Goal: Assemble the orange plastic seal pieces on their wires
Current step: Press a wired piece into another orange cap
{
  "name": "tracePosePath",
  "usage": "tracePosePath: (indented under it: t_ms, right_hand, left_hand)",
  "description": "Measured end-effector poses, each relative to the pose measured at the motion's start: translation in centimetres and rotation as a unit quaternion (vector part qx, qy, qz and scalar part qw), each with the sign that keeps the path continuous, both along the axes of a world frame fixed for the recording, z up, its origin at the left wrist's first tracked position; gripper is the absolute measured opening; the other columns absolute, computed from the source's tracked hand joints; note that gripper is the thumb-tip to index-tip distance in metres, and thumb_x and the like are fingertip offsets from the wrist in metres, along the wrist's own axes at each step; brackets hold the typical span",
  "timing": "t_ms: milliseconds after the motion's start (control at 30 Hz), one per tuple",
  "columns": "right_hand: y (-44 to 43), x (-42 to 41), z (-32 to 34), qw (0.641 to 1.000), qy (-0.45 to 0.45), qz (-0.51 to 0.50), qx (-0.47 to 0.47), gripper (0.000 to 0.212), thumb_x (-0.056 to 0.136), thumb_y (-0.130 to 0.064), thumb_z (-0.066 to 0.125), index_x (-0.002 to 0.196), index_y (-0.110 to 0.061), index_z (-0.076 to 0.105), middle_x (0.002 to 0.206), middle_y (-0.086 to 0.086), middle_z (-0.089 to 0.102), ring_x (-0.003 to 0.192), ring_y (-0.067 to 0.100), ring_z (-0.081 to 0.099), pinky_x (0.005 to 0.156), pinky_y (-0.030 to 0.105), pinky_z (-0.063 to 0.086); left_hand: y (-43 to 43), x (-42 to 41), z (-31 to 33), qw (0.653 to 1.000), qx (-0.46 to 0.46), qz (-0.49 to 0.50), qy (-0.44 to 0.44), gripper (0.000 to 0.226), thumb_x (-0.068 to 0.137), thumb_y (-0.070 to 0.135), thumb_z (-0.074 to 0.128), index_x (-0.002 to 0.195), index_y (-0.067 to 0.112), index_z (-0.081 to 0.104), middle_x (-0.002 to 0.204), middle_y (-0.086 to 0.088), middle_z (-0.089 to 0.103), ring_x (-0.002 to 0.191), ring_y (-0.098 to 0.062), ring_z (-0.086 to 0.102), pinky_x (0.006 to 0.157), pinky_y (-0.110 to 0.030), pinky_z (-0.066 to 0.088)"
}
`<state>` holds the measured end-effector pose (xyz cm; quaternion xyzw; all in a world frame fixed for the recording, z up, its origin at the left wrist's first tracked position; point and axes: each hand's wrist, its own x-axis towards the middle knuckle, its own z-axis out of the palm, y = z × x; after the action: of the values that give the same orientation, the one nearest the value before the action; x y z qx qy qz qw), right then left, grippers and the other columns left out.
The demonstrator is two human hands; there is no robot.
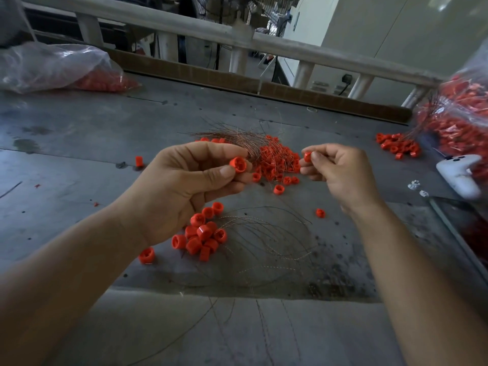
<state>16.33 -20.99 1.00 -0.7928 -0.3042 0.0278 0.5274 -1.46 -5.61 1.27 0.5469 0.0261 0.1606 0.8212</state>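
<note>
Left hand [184,180] pinches an orange cap [238,164] between thumb and fingers, open side toward camera. Right hand [340,170] pinches a smaller seal piece [308,156] at fingertips, both held above the desk [79,133]. Loose caps [202,237] with wires [264,247] lie below; main pile [277,162] sits behind the hands.

Dim bench, brighter background at upper right.

Your grey table [79,122] lies in low, flat light with only faint shadows, while the pale wall [396,30] behind it glows brightest. The railing [158,21] bows from wide-angle distortion. The orange seal cap [239,164] in your left hand [184,180] and the small orange piece [307,156] in your right hand [340,173] are sharp. Your forearms [52,273] blur and stretch at the bottom corners, and the clear bag [52,62] shows soft glare.
</note>
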Motion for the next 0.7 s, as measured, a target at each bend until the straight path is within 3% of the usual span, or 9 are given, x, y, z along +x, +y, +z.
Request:
tracePosePath:
  t_ms: [100, 267, 333, 533, 700]
  right_hand:
    - [0.4, -1.8, 0.7, 0.993, 0.068, 0.065, 0.078, 0.027, 0.088, 0.002, 0.052, 0.082, -0.020, 0.066, 0.062, -0.009, 0.066, 0.059, 0.001, 0.061, 0.058, 0.011, 0.047]
    - [1.0, -4.1, 1.2, 0.971, 0.148, 0.162, 0.096, 0.027, 0.084, 0.006, 0.053, 0.085, -0.017, 0.068, 0.067, -0.007, 0.064, 0.064, 0.005, 0.058, 0.064, 0.021, 0.049]
    - [1.2, -4.6, 1.2, 0.966, 0.161, 0.178, 0.097, 0.024, 0.084, 0.005, 0.053, 0.085, -0.015, 0.067, 0.066, -0.007, 0.064, 0.063, 0.005, 0.059, 0.066, 0.026, 0.047]
    - [1.4, -5.5, 1.3, 0.955, 0.179, 0.214, 0.102, 0.022, 0.085, 0.003, 0.051, 0.082, -0.014, 0.064, 0.069, 0.000, 0.067, 0.064, 0.009, 0.063, 0.057, 0.018, 0.050]
    - [1.4, -5.8, 1.3, 0.952, 0.175, 0.231, 0.097, 0.013, 0.080, -0.007, 0.057, 0.086, -0.016, 0.066, 0.074, 0.003, 0.067, 0.068, 0.010, 0.064, 0.060, 0.018, 0.050]
  left_hand:
    - [-0.1, 0.0, 0.0, 1.000, 0.010, 0.010, 0.011, 0.024, 0.066, -0.001, 0.055, 0.077, 0.008, 0.075, 0.075, -0.006, 0.072, 0.071, -0.014, 0.070, 0.063, -0.019, 0.055]
    - [-0.2, 0.0, 0.3, 0.999, 0.034, 0.022, 0.025, 0.024, 0.064, 0.000, 0.056, 0.075, 0.010, 0.075, 0.074, -0.005, 0.072, 0.070, -0.013, 0.070, 0.061, -0.017, 0.054]
    - [-0.2, -0.1, 0.3, 0.998, 0.045, 0.023, 0.027, 0.025, 0.064, 0.001, 0.056, 0.074, 0.011, 0.076, 0.073, -0.005, 0.072, 0.070, -0.012, 0.069, 0.061, -0.017, 0.054]
    - [-0.2, 0.0, 0.2, 0.997, 0.060, 0.028, 0.033, 0.025, 0.063, 0.001, 0.057, 0.075, 0.012, 0.076, 0.073, -0.006, 0.072, 0.070, -0.013, 0.070, 0.061, -0.017, 0.054]
    - [-0.2, 0.1, 0.2, 0.996, 0.075, 0.036, 0.039, 0.023, 0.063, 0.002, 0.058, 0.077, 0.012, 0.073, 0.072, -0.007, 0.071, 0.069, -0.014, 0.069, 0.061, -0.017, 0.054]
